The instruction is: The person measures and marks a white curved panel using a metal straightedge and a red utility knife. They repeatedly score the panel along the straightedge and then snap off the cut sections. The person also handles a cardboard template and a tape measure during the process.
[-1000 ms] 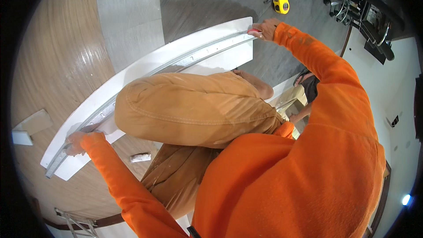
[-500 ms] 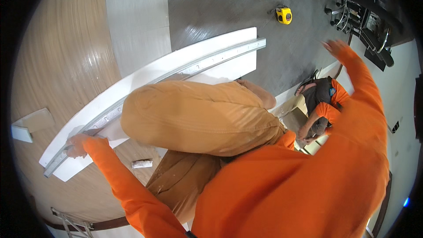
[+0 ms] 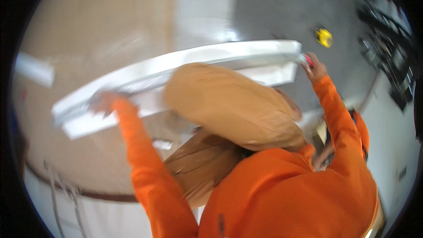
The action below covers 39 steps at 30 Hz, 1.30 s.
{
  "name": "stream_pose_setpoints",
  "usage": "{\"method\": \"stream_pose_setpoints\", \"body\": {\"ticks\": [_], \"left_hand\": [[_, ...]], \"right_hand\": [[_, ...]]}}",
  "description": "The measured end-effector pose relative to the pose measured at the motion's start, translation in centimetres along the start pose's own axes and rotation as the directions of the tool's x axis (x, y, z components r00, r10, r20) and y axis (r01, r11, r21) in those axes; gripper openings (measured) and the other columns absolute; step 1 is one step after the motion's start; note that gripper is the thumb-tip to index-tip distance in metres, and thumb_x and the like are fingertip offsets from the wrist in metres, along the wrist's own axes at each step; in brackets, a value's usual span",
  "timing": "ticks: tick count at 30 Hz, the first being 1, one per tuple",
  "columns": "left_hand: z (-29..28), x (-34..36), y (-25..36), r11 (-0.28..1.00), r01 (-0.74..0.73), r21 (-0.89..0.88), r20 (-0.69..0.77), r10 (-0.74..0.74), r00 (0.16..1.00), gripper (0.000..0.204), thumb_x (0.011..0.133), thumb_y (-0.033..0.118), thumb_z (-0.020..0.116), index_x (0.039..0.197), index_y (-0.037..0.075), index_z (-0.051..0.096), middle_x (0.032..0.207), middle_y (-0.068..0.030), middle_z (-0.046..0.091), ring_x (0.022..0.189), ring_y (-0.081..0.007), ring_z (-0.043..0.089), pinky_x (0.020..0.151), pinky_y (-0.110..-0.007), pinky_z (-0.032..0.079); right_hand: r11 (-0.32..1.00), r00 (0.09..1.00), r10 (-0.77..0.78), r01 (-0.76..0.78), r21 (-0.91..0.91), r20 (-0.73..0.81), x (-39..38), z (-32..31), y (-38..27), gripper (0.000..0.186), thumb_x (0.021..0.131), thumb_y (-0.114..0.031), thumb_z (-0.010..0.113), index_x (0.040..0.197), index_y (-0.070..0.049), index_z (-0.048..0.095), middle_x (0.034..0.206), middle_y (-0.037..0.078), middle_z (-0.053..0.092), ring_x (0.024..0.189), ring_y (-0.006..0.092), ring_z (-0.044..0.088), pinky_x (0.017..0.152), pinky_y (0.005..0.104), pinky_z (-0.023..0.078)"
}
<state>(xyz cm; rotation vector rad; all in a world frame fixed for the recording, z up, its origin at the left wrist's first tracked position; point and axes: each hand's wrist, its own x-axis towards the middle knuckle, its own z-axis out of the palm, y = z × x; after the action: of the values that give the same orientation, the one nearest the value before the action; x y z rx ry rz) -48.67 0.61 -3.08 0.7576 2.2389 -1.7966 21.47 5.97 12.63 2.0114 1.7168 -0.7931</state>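
Note:
A long galvanized metal profile (image 3: pixel 243 63) lies along a white board (image 3: pixel 200 54), crossing beneath my raised knee. Toward the profile's left end, my left hand (image 3: pixel 105 102) grips it from above, its fingers smeared by motion. At the other end, my right hand (image 3: pixel 315 69) is closed around a small red object (image 3: pixel 309 61), whose kind I cannot make out. That object touches or nearly touches the tip of the profile. My bent leg hides the profile's middle.
A yellow tape measure (image 3: pixel 324 38) lies on the grey floor beyond my right hand. White offcuts (image 3: pixel 35 69) are at the far left, and a small white piece (image 3: pixel 162 144) lies by my leg. Another person's orange sleeve (image 3: pixel 362 128) shows behind my right arm. A ladder (image 3: pixel 64 191) stands lower left.
My right hand has come down from the right to the profile's end, now with the red object in it. My left hand stays on the profile. The whole view has shifted and blurred.

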Motion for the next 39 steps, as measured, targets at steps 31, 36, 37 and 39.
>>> {"method": "stream_pose_setpoints", "body": {"ticks": [31, 36, 37, 39], "left_hand": [[-3.1, -2.0, -0.9, -0.259, 0.068, -0.963, 0.166, -0.377, 0.911, 0.085, 0.093, 0.027, 0.062, 0.165, 0.015, 0.019, 0.166, -0.0351, 0.011, 0.156, -0.0502, 0.007, 0.126, -0.060, 0.011], [2.8, -1.7, -2.1, -0.340, 0.011, -0.940, 0.163, -0.422, 0.892, 0.088, 0.092, 0.020, 0.065, 0.165, 0.013, 0.015, 0.164, -0.0394, 0.009, 0.154, -0.0551, 0.009, 0.126, -0.059, 0.014], [5.6, -1.2, -2.4, -0.449, -0.010, -0.894, 0.211, -0.440, 0.873, 0.087, 0.092, 0.018, 0.065, 0.164, 0.014, 0.017, 0.164, -0.0397, 0.007, 0.154, -0.0562, 0.006, 0.126, -0.059, 0.015], [6.5, -2.9, -1.3, -0.538, -0.169, -0.826, 0.098, -0.433, 0.896, 0.086, 0.092, 0.016, 0.066, 0.164, 0.014, 0.019, 0.164, -0.0398, 0.005, 0.154, -0.0564, 0.004, 0.126, -0.059, 0.015]], "right_hand": [[0.852, 0.771, -0.494, 0.522, -0.045, -0.403, 4.0, 11.9, -0.2, 0.059, 0.087, -0.032, 0.082, 0.136, -0.005, 0.063, 0.112, 0.022, 0.075, 0.102, 0.0361, 0.074, 0.086, 0.0422, 0.058], [0.801, 0.714, -0.558, 0.597, -0.049, -0.422, 1.4, 13.8, 0.0, 0.061, 0.086, -0.032, 0.081, 0.138, -0.005, 0.062, 0.108, 0.025, 0.074, 0.097, 0.0397, 0.074, 0.079, 0.0428, 0.059], [0.804, 0.743, -0.554, 0.595, -0.010, -0.375, 0.8, 14.7, -0.1, 0.061, 0.086, -0.032, 0.081, 0.139, -0.006, 0.062, 0.106, 0.025, 0.074, 0.095, 0.0402, 0.075, 0.077, 0.0432, 0.058], [0.845, 0.809, -0.499, 0.534, 0.034, -0.312, -0.4, 15.6, 1.7, 0.061, 0.086, -0.033, 0.081, 0.139, -0.009, 0.062, 0.102, 0.025, 0.075, 0.090, 0.0412, 0.075, 0.074, 0.0439, 0.058]]}}
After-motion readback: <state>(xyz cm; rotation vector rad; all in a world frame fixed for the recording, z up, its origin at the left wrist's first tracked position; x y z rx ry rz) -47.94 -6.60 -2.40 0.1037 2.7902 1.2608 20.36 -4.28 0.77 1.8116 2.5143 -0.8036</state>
